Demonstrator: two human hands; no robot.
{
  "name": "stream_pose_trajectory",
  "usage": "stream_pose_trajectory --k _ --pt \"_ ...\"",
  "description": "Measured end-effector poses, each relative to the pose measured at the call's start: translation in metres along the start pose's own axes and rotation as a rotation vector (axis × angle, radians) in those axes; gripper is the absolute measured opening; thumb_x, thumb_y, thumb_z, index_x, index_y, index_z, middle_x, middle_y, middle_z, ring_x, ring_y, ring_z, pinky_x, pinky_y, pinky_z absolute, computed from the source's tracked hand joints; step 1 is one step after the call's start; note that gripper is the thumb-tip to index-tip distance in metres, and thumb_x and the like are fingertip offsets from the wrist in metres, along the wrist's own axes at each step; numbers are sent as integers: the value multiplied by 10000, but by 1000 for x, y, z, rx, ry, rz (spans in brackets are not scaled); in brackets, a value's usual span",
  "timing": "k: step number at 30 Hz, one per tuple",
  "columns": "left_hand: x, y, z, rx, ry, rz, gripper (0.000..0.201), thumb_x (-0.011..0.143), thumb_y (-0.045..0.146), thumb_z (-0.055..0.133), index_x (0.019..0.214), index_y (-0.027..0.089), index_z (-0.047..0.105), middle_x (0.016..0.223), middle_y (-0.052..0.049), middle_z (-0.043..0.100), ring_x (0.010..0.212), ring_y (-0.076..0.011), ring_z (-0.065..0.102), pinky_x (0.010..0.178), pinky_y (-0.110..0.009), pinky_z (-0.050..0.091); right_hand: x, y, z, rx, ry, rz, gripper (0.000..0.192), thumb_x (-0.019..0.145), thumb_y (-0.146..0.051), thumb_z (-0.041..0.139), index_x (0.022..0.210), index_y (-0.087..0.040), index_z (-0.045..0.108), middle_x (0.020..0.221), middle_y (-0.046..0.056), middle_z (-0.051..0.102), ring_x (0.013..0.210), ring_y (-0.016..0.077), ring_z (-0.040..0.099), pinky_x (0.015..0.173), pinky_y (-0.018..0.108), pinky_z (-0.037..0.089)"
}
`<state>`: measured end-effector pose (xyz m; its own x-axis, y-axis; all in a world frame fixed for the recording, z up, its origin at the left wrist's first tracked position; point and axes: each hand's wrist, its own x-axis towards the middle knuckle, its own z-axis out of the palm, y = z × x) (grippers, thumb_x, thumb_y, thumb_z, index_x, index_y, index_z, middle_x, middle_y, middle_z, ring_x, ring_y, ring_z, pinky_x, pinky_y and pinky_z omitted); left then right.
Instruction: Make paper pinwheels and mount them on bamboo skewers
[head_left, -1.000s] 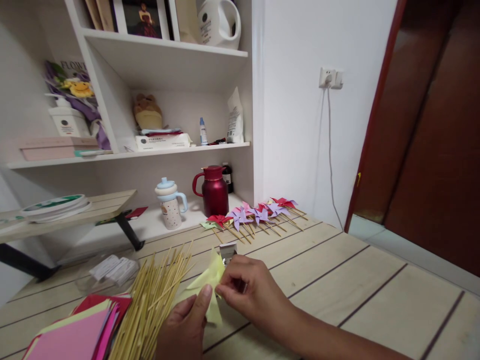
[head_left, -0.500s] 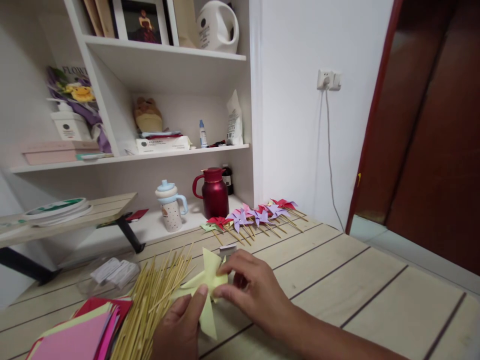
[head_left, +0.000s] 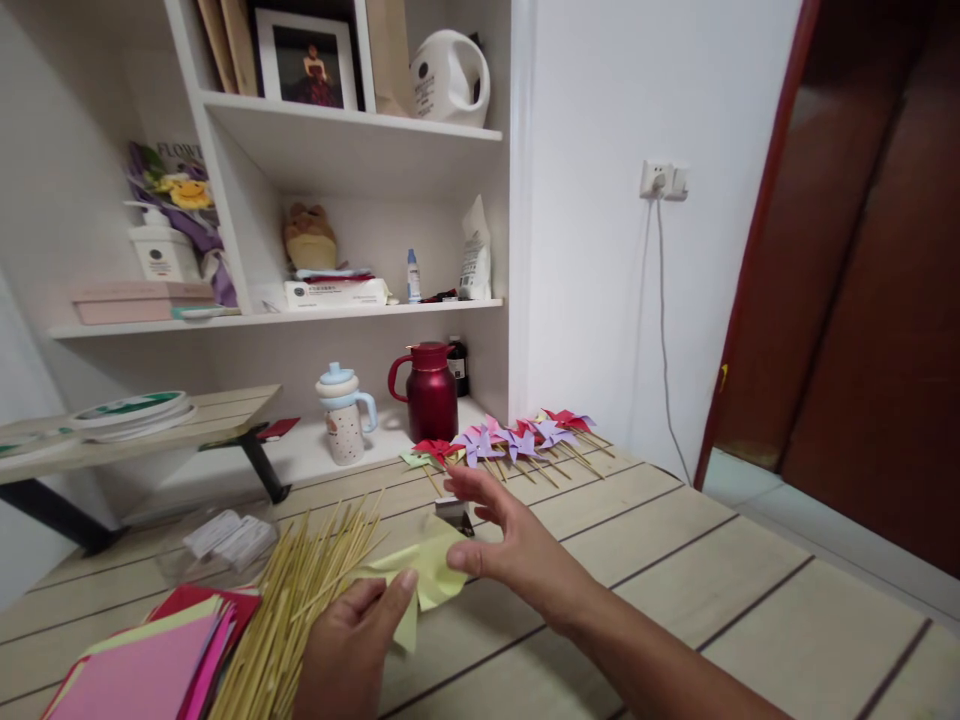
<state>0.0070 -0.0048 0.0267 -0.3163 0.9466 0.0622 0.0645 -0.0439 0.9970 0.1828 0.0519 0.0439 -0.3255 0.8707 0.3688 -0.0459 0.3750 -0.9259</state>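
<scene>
Yellow paper (head_left: 424, 572), one folded piece, lies low over the wooden table (head_left: 675, 560), pinched at its near edge by the left hand (head_left: 352, 645), thumb on top and fingers under. The right hand (head_left: 506, 535) is spread open just beyond the paper, palm down, fingers apart and grasping nothing, its thumb near the paper's far corner; the forearm runs in from the lower right. One small metal stapler (head_left: 454, 513) sits just under its fingers. Left of the paper lies one loose bundle of bamboo sticks (head_left: 300, 595), too many to count, fanned toward the shelf. One stack of coloured sheets (head_left: 150, 665), pink on top, fills the lower left corner. At the table's far edge lies a row of finished pinwheels (head_left: 502, 440), about eight, red and purple, on sticks. Behind them stand one red jug (head_left: 429, 390) and one spotted cup (head_left: 346, 415) with a blue lid.
</scene>
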Motion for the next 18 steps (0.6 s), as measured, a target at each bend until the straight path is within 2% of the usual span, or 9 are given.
stream_pose_trajectory --k 2,5,7,10,11,16,18 --pt "0 0 1 27 -21 -60 468 522 616 780 588 167 667 552 -24 641 598 -218 634 576 -311 510 -1 -2 1 -82 -30 -18 790 626 -309 876 1336 -266 535 1329 98 597 1275 283 515 1104 490 332" --pt "1 -2 1 137 12 -38 470 532 630 738 594 170 666 595 -30 652 608 -201 598 595 -306 484 -3 -5 3 -238 -21 -119 620 611 -256 881 1185 -259 647 1290 80 604 1254 278 522 1100 481 351" --pt "3 -3 1 223 53 28 432 557 602 711 613 174 703 654 -55 683 657 -224 615 652 -334 495 -4 -6 3 -330 -1 -204 614 627 -217 870 1194 -270 641 1318 80 574 1274 275 497 1102 474 354" --pt "4 -4 1 315 136 211 351 569 549 695 627 208 753 774 -79 730 793 -272 669 790 -377 504 -7 -7 4 -497 71 -314 772 649 -179 855 1336 -316 531 1407 86 496 1318 285 439 1096 491 347" --pt "4 -4 1 332 154 275 315 574 527 693 629 225 762 793 -75 738 817 -274 680 812 -376 505 -8 -7 4 -565 89 -350 760 653 -179 856 1329 -321 537 1425 87 478 1327 294 423 1092 499 342" --pt "5 -10 1 415 213 549 163 641 424 663 634 297 765 729 -10 750 761 -232 713 742 -339 523 -13 -5 8 -777 83 -493 323 708 -277 845 1004 -273 715 1395 71 522 1315 320 422 1073 509 321" --pt "7 -15 -1 478 224 623 134 676 402 666 665 313 766 753 15 758 771 -219 720 748 -334 517 -14 -4 10 -789 70 -505 257 715 -276 842 944 -269 725 1366 58 559 1291 312 446 1059 504 329"
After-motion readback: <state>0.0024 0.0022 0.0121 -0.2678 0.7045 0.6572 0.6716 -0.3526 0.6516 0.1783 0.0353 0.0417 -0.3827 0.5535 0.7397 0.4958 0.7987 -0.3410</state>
